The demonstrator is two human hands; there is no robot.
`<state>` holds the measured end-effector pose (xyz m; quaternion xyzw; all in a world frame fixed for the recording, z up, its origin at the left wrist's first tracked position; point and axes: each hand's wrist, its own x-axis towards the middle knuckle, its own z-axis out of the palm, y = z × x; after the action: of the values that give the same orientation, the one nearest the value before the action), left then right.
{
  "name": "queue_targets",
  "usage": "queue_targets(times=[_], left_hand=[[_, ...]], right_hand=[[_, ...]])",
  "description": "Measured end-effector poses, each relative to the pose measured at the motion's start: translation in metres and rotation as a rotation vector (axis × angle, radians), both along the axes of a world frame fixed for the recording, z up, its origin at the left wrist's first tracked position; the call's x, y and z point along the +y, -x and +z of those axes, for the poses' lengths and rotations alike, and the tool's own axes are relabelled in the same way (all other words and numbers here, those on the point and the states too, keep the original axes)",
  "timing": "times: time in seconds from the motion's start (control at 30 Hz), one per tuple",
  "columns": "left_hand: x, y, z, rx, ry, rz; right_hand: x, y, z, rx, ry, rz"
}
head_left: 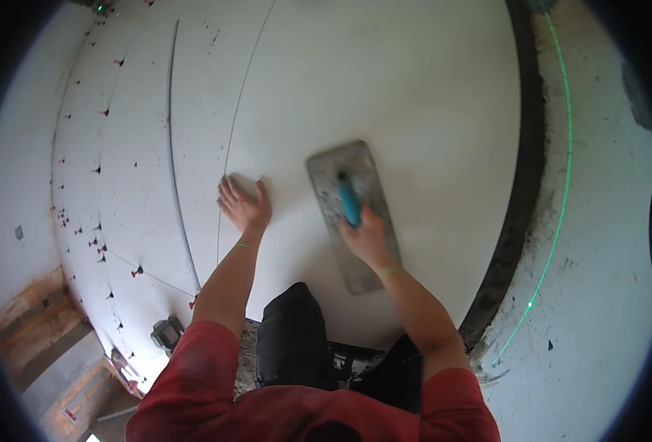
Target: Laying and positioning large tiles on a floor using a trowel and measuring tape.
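Note:
My left hand [242,205] lies with fingers spread on a large white tile [443,96], near a thin seam along its left side. My right hand [365,233] grips the teal handle of a rectangular grey float [333,158], which sits on the tile to the right of my left hand and is slightly blurred. My right hand covers the lower end of the handle.
Left are laid tiles with red-and-black spacers [136,271], a long grey strip [169,110] and a grey device [166,333]. A dark band [521,191] runs along the tile's right edge, beside a pale surface [598,258] with a green laser line. My dark-clad knee [292,331] is below.

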<state>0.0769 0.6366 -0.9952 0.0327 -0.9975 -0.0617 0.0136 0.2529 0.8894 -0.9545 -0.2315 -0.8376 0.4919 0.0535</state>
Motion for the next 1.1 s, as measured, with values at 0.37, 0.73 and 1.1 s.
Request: queue_targets(times=[0.37, 0.73, 1.1], left_hand=[[-0.011, -0.004, -0.034, 0.078, 0.022, -0.012], [0.093, -0.224, 0.026, -0.547, 0.251, -0.443], [0.139, -0.222, 0.080, -0.862, 0.289, -0.245]], right_hand=[[-0.018, -0.118, 0.025, -0.178, -0.028, -0.214], [0.098, -0.113, 0.004, -0.271, -0.035, -0.377], [0.127, -0.151, 0.074, 0.132, 0.119, -0.465]])
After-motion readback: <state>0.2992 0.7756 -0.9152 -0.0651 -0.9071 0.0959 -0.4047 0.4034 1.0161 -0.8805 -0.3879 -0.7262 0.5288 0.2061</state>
